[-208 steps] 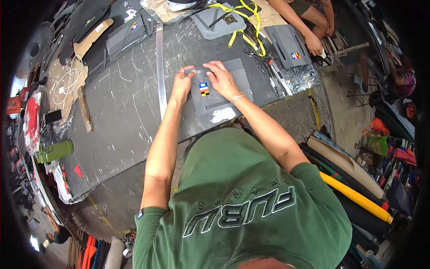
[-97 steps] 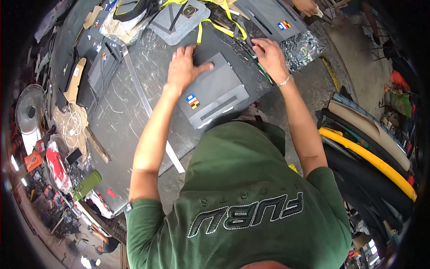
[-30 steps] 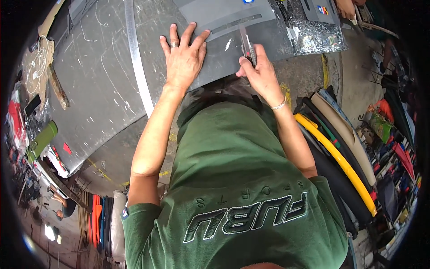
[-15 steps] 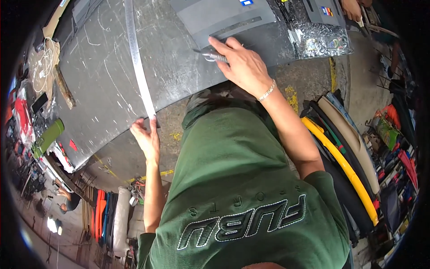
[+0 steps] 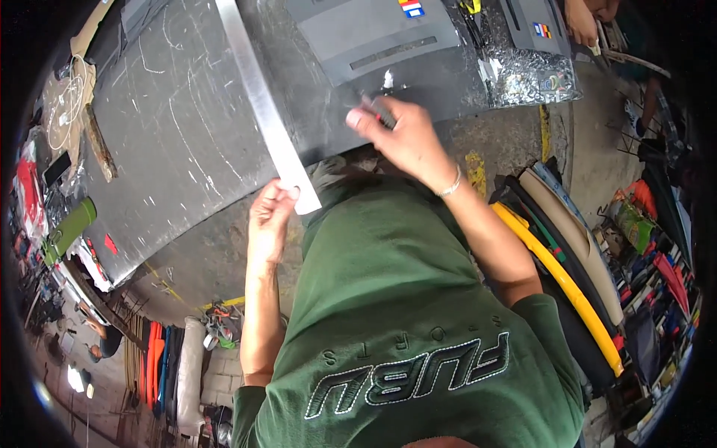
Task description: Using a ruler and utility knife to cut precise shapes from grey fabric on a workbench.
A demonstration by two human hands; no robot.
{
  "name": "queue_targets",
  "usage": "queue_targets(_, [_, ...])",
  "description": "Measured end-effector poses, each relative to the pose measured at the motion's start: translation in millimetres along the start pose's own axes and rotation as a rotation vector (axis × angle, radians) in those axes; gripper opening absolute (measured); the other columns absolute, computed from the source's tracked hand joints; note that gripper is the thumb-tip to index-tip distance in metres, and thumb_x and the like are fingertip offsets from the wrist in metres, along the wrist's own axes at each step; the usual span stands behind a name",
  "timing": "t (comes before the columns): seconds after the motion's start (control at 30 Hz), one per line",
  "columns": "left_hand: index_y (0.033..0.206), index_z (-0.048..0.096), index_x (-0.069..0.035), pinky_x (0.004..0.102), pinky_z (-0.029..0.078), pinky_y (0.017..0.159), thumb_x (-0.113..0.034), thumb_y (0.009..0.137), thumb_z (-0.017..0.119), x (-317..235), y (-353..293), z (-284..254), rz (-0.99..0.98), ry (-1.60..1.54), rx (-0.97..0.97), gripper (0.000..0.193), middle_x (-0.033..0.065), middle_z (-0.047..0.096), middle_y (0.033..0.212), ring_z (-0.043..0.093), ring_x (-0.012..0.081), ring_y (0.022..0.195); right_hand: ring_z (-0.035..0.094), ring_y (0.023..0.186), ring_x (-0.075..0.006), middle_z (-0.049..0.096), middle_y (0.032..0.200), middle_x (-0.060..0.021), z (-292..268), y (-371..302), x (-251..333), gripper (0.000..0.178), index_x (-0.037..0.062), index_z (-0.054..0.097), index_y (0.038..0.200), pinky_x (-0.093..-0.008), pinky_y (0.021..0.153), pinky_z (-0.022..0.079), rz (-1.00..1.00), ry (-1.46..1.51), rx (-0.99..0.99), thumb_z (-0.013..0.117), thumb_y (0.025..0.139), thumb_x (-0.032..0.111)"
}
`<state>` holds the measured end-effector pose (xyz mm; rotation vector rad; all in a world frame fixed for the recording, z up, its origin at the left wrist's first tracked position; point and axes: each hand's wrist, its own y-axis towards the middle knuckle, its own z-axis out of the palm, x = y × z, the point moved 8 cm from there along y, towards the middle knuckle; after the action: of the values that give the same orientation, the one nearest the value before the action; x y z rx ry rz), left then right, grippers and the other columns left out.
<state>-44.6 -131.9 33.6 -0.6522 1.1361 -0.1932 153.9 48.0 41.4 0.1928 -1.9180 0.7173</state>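
Note:
My left hand (image 5: pixel 275 216) pinches the near end of a long metal ruler (image 5: pixel 258 101), which runs away from me over the dark, scratched worktable (image 5: pixel 175 142). That end sticks out past the table's front edge, over my shirt. In my right hand (image 5: pixel 407 138), above the table edge, is a cutter knife (image 5: pixel 382 112), its handle between thumb and fingers. Motion smears the knife and its blade is hard to make out. Beyond the right hand lies a flat grey panel (image 5: pixel 373 33) with a long slot and a small coloured label.
At the table's right end are another grey panel (image 5: pixel 534 26) and a crinkled plastic package (image 5: pixel 526 78). A co-worker's hand (image 5: pixel 581 22) shows at the top right. Material rolls, one yellow (image 5: pixel 560 284), stand to my right. A wood stick (image 5: pixel 101 145) and phone (image 5: pixel 57 170) lie left.
My left hand has moved right and lifted, bringing the ruler's near end right and past the table edge. My right hand, with the cutter knife, has come back from the grey panel toward me.

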Motion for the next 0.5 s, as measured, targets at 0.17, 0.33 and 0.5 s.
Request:
queue_targets(0.17, [0.121, 0.065, 0.002, 0.0311, 0.051, 0.092, -0.016, 0.101, 0.07, -22, 27, 83, 0.065, 0.376, 0.283, 0.028, 0.0039, 0.074, 0.103, 0.064, 0.011, 0.102, 0.072, 0.086, -0.0172, 0.076, 0.098, -0.0085, 22, -18, 26, 0.079, 0.0043, 0.057, 0.143, -0.0326, 0.079, 0.057, -0.139, 0.01, -0.018, 0.089, 0.078, 0.037])
queue_targets(0.33, [0.113, 0.072, -0.003, 0.0352, 0.055, 0.081, -0.024, 0.099, 0.071, -27, 41, 91, 0.121, 1.047, 0.401, 0.025, 0.0148, 0.075, 0.101, 0.071, 0.0191, 0.088, 0.076, 0.084, -0.0265, 0.074, 0.093, -0.0153, 10, -21, 2, 0.059, 0.0064, 0.063, 0.131, -0.0364, 0.075, 0.058, -0.023, -0.172, -0.174, 0.085, 0.08, 0.025])
queue_targets(0.5, [0.126, 0.065, -0.003, 0.0421, 0.054, 0.096, -0.023, 0.098, 0.07, -72, 78, 55, 0.498, 1.016, 0.007, 0.035, 0.0171, 0.066, 0.128, 0.067, 0.0345, 0.112, 0.075, 0.079, -0.0264, 0.074, 0.09, -0.0158, 3, -53, -38, 0.043, 0.0072, 0.065, 0.121, -0.0355, 0.073, 0.058, -0.184, -0.164, -0.332, 0.083, 0.084, 0.02])
